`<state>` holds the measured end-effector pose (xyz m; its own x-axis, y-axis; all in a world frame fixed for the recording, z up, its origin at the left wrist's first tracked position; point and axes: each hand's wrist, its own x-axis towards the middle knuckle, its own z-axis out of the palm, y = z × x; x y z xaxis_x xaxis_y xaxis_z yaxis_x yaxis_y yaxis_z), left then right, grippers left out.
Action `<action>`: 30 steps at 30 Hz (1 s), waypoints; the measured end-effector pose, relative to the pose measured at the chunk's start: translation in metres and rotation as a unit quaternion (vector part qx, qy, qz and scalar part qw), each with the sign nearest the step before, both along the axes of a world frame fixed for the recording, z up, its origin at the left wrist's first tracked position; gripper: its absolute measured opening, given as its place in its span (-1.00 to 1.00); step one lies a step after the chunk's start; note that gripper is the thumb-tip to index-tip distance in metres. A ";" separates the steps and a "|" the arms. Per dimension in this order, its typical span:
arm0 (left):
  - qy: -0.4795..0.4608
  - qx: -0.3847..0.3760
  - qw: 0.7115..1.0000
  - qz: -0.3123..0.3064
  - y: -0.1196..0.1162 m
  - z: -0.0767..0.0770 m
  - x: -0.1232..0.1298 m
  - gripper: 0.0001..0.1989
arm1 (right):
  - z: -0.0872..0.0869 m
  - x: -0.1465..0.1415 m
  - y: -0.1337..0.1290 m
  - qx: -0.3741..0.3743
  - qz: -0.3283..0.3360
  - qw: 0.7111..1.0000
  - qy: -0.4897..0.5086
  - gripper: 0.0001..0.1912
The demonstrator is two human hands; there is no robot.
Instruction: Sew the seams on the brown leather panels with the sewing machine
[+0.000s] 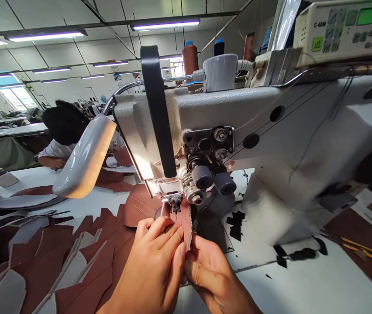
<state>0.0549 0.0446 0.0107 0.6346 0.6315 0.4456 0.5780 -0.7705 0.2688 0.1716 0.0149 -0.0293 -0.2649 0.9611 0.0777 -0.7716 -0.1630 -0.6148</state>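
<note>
A piece of brown leather-like material [185, 218] lies under the presser foot [174, 201] of a sewing machine [225, 117]. My left hand [158, 261] is closed over its near left part, fingers bent close to the foot. On the near right edge, my right hand [210, 270] pinches the same material between thumb and fingers. Both hands sit side by side, almost touching. A stitched brown panel [142, 205] rests just left of the foot. The needle tip cannot be made out.
A lit lamp [86, 157] hangs left of the machine head. Brown cut pieces [51, 248] are heaped at left. Black scraps [236, 224] and yellow-handled snips [369, 252] lie at right. Beyond the lamp, another person [61, 135] bends over a table.
</note>
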 end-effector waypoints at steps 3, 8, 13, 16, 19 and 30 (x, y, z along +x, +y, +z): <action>0.002 0.016 1.000 0.007 0.001 -0.001 0.000 -0.75 | 0.000 0.001 0.001 0.006 -0.008 1.000 0.001 -0.51; 0.032 0.021 0.999 0.005 0.001 0.001 -0.004 -0.78 | -0.013 0.015 0.007 0.058 -0.044 0.967 -0.245 -0.65; 0.026 0.068 0.996 -0.042 0.002 0.003 -0.010 -0.74 | -0.020 0.033 0.021 0.385 -0.450 0.562 -0.577 -0.59; -0.023 0.129 0.990 -0.050 0.004 -0.001 -0.013 -0.74 | -0.013 0.034 0.028 0.486 -0.440 0.490 -0.575 -0.69; -0.042 0.178 0.982 -0.046 0.005 -0.010 -0.017 -0.72 | -0.007 0.033 0.031 0.491 -0.435 0.485 -0.579 -0.82; -0.046 0.198 0.978 -0.047 0.010 -0.020 -0.023 -0.73 | -0.016 0.030 0.036 0.484 -0.424 0.506 -0.575 -0.80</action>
